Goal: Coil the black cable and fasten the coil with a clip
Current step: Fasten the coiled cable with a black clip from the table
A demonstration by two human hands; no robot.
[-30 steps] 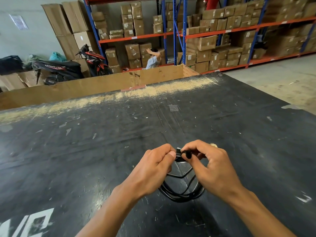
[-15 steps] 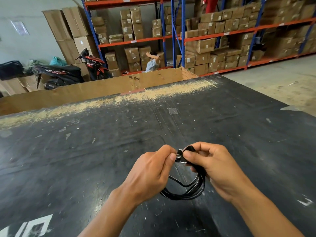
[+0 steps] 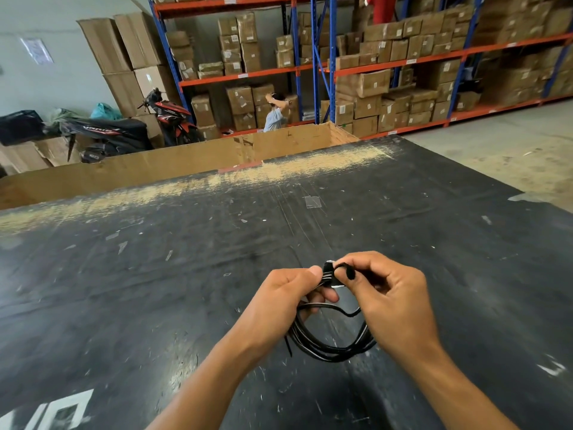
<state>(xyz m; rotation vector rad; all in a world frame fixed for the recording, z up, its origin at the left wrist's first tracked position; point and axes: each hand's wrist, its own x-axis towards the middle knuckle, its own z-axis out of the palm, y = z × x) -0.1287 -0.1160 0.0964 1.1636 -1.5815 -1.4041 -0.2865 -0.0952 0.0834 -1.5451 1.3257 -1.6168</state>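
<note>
- Pinching the coil's top from the left: left hand, fingers closed.
- Black cable, coiled, hanging between both hands above the black tabletop.
- Clip at the coil's top.
- Right hand, fingertips closed on the clip.

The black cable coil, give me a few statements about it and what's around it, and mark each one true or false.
1. The black cable is coiled into loops that hang below the two hands. True.
2. Only the left hand touches the cable. False: the right hand pinches the top of the coil too.
3. The fastening at the top of the coil sits between the fingertips of both hands. True.
4. The coil lies flat on the dark table with nobody holding it. False: both hands hold it up above the table.
5. A motorbike stands beyond the table, to the left. True.
</note>
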